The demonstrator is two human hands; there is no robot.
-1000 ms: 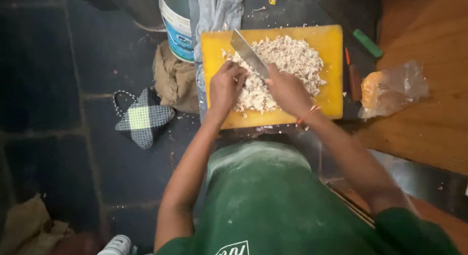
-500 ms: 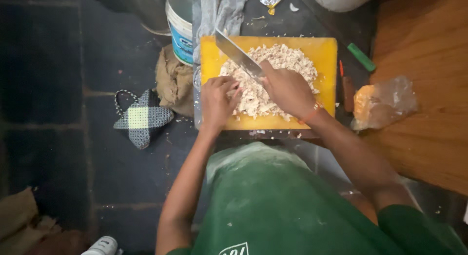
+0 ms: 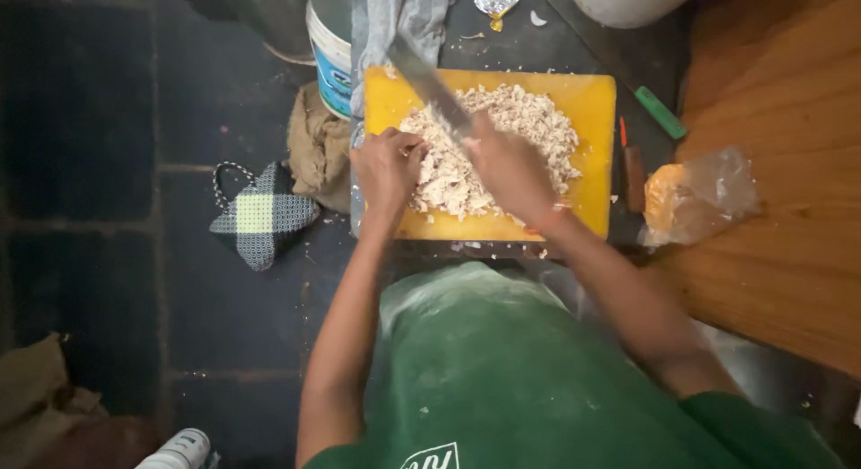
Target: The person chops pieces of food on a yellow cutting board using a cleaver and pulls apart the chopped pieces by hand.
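Note:
A yellow cutting board [image 3: 592, 101] lies in front of me with a heap of finely chopped pale food [image 3: 529, 119] on it. My right hand [image 3: 511, 169] grips the handle of a large knife [image 3: 430, 83], whose blade slants up and to the left over the heap. My left hand [image 3: 386, 169] rests at the left edge of the heap with its fingers curled onto the food. I wear a green top.
A white and blue bucket [image 3: 327, 52] and a grey cloth [image 3: 395, 16] stand behind the board. A checked pouch [image 3: 260, 218] lies on the dark tiled floor at left. A clear plastic bag [image 3: 695, 195] sits on a wooden surface [image 3: 789, 164] at right, beside a green stick [image 3: 659, 112].
The knife has swung so its blade points further up and left. Both hands stay on the heap, and the view has shifted slightly.

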